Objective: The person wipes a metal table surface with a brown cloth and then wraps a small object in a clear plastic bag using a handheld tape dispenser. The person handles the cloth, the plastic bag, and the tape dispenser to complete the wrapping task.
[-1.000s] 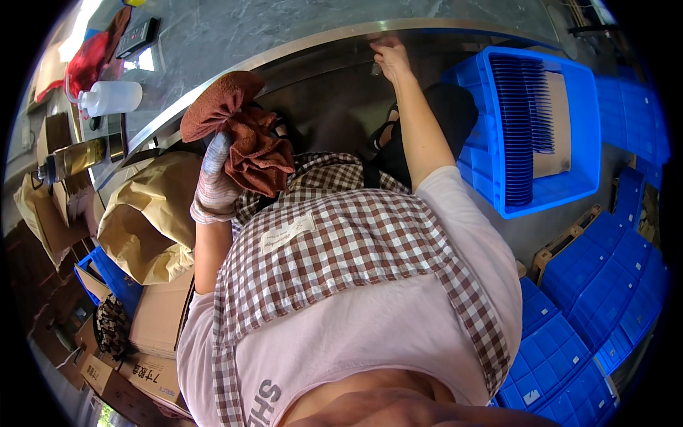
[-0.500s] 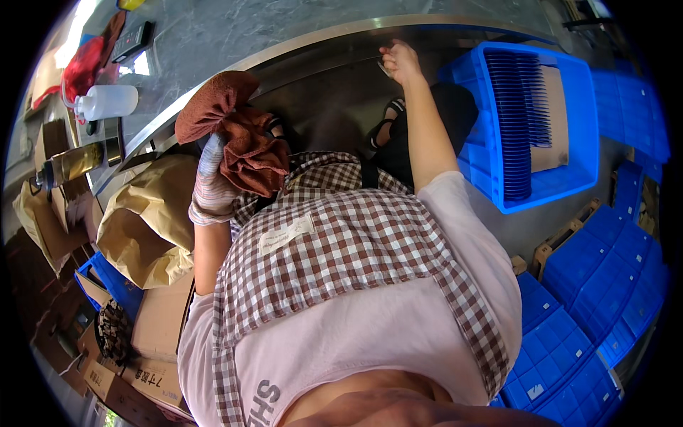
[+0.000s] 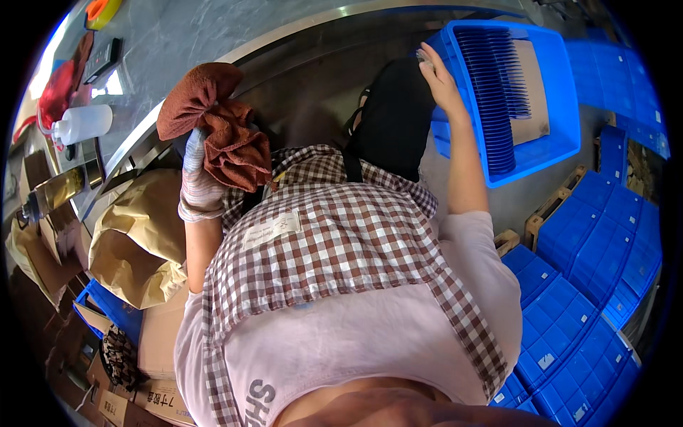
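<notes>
Two hands are at work here, and each is kept to its own side of your checked apron. Far left, a white squeeze bottle lies on its side on the grey worktop, well apart from you, and a crumpled brown paper bag sits below the worktop's edge beside your left arm. Your left hand, in a pale knitted glove, is raised at chest height with its fingers closed around a bunched brown cloth; the cloth bulges above and beside the fist, so I judge it is gathered into a pad for wiping rather than hung loose. Moving right, your bare right hand reaches up to the near left wall of a blue plastic crate. Its fingers are drawn together at the tips, and a small pale thing seems to sit between them, though it is too small to name; I cannot tell whether they pinch it or rest on the rim. Inside the crate, a row of thin blue plates stands on edge, packed close, which keeps faces apart and lets one be lifted singly. Further right and lower, more blue trays are stacked on the floor.
</notes>
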`<state>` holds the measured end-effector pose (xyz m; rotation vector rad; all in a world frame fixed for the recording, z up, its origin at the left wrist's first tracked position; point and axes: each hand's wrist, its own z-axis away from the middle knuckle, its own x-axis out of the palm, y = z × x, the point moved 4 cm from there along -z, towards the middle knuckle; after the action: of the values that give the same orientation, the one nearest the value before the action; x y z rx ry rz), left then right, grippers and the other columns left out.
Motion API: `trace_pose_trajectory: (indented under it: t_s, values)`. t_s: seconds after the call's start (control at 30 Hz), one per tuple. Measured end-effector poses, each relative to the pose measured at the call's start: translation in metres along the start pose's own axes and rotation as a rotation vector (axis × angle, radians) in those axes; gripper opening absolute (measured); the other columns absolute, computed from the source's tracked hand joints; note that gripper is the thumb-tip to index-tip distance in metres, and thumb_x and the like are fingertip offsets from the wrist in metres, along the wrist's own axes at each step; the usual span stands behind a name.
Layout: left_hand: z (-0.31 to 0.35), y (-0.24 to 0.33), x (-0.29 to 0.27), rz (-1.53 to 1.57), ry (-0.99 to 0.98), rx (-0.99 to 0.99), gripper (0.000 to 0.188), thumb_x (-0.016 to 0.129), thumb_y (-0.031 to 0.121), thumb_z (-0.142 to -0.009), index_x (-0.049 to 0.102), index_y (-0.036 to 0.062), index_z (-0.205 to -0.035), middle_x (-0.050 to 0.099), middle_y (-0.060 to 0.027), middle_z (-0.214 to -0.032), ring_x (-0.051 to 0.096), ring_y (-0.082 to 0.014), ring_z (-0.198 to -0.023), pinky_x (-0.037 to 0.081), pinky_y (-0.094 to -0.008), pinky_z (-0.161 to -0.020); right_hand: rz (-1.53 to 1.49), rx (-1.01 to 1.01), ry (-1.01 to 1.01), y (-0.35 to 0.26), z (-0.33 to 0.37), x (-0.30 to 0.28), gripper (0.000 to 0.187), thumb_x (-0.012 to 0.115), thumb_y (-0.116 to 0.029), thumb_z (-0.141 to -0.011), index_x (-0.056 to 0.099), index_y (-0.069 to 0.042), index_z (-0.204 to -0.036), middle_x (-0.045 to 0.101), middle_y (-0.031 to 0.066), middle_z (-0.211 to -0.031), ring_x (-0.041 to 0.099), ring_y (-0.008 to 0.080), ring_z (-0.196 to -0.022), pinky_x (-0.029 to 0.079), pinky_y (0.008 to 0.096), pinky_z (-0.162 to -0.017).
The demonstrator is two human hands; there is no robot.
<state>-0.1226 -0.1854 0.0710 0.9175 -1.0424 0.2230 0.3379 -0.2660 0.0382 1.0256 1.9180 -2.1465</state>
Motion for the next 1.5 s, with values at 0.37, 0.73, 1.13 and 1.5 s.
trace_pose_trajectory:
  t_s: [0.37, 0.73, 1.13, 1.5]
  values:
    - [-0.004, 0.003, 0.012, -0.008, 0.033, 0.002, 0.064, 0.066, 0.044, -0.096, 0.047, 0.0050, -0.144, 0.054, -0.0168, -0.141, 0.057, -0.0316, -0.125, 0.046, -0.0476, -0.109, -0.126, 0.155, 0.171, -0.033, -0.024, 0.026, 0.029, 0.077, -0.026, -0.090, 0.074, -0.005, -0.110, 0.075, 0.0108, -0.093, 0.070, 0.0131, -0.088, 0.054, 0.0246, -0.077]
    - [-0.013, 0.018, 0.047, -0.069, 0.104, 0.187, 0.063, 0.068, 0.040, -0.096, 0.048, 0.0003, -0.141, 0.059, -0.0167, -0.136, 0.061, -0.0291, -0.122, 0.049, -0.0450, -0.106, -0.517, 0.297, -0.061, 0.073, -0.179, 0.105, 0.031, 0.059, 0.008, -0.091, 0.059, 0.010, -0.123, 0.066, 0.0200, -0.111, 0.071, 0.0287, -0.095, 0.063, 0.0395, -0.085]
    - [-0.038, 0.023, 0.054, -0.061, -0.078, 0.192, 0.055, 0.057, 0.043, -0.102, 0.053, 0.0025, -0.140, 0.064, -0.0091, -0.133, 0.060, -0.0244, -0.124, 0.043, -0.0437, -0.111, -0.405, 0.002, -0.683, -0.108, -0.040, 0.134, 0.030, 0.059, -0.023, -0.104, 0.067, -0.002, -0.123, 0.073, 0.0102, -0.107, 0.070, 0.0178, -0.100, 0.056, 0.0301, -0.086]
    - [-0.046, 0.036, 0.079, -0.425, 0.061, 0.313, 0.085, 0.045, 0.069, -0.099, 0.038, 0.0052, -0.153, 0.050, -0.0103, -0.149, 0.050, -0.0231, -0.135, 0.039, -0.0418, -0.113, -0.152, -0.738, -0.280, -0.263, 0.037, 0.165, 0.091, 0.094, -0.026, -0.070, 0.040, -0.004, -0.141, 0.057, 0.0161, -0.134, 0.059, 0.0259, -0.123, 0.048, 0.0375, -0.100]
